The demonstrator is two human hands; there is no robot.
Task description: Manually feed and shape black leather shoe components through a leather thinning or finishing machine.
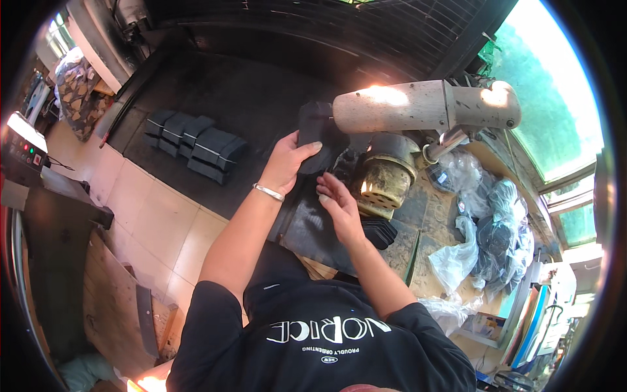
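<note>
The left hand (286, 160) is raised in front of the machine, fingers and thumb curled round a dark, flat rubbery piece (312, 134). It grips the lower half, thumb across the near face. The piece stands roughly on end, its long axis running up and away from the person, the top end pointing toward the pale cylindrical housing (398, 106) of the machine and just about touching its left end. A silver bangle (268, 192) sits on that wrist.

The right hand (339, 204) hangs lower and nearer, fingers loosely half open and pointing up toward the machine's dark block (349, 160). From here it seems to hold nothing, though the fingertips are against dark metal and I cannot tell whether they touch it. Just right of that hand is a stubby, worn brass-coloured cylinder (385, 179), and below it a small stack of flat dark pieces (381, 232) on the bench.

Well to the left, on the black mat (215, 91), a row of similar dark pieces (196, 145) leans together, each with a pale stripe. Crumpled clear plastic bags (490, 228) with dark contents lie off to the right under the window.
</note>
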